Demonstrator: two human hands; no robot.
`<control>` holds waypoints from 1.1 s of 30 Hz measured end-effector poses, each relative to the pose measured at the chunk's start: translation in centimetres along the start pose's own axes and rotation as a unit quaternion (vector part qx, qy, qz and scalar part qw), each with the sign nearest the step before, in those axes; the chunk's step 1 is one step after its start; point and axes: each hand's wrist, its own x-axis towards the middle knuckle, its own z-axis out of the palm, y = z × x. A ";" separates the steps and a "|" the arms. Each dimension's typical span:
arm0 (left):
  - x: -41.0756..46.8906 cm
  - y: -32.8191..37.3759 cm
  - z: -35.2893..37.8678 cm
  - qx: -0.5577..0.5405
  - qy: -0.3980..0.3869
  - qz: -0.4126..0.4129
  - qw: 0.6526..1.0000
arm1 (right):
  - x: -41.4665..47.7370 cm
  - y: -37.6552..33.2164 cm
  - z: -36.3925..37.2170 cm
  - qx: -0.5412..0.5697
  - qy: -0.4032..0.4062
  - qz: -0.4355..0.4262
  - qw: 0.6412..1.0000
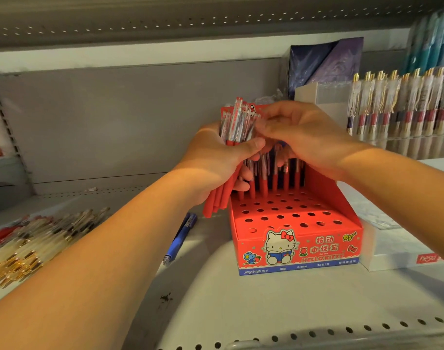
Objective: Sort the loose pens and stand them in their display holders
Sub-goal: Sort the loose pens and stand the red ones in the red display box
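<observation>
Perforated shelf (266, 311); red pens (237, 127) gripped; grey backboard (115, 122).

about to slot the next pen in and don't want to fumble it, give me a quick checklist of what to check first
1. Left hand wraps round the bundle of red pens: ok.
2. Right hand has pinched just one pen: cannot tell, its fingers hide the pen tops.
3. Free holes in the red Hello Kitty display box: ok, the front rows are open.
4. Back-row pens standing in their holes: ok.
5. Blue pen kept out of the red box: ok, it lies loose beside it.
</observation>
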 end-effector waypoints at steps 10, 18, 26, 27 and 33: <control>-0.1 0.4 0.1 -0.049 0.013 -0.026 0.998 | 0.3 -0.1 -0.1 0.173 0.026 0.046 0.984; 0.2 0.3 -0.5 0.000 0.075 -0.014 0.997 | 0.7 -0.3 -1.5 -0.017 0.095 -0.011 0.995; 0.1 0.5 -0.3 -0.012 0.055 -0.033 0.998 | 0.9 0.8 -1.7 -0.165 0.088 -0.030 0.982; 0.1 0.5 -0.3 -0.021 0.056 -0.043 0.997 | 0.9 0.9 -1.7 -0.171 0.084 -0.030 0.981; 0.2 0.9 -0.4 -0.103 0.053 -0.099 0.988 | 0.6 1.3 -1.5 -0.212 0.050 -0.021 0.976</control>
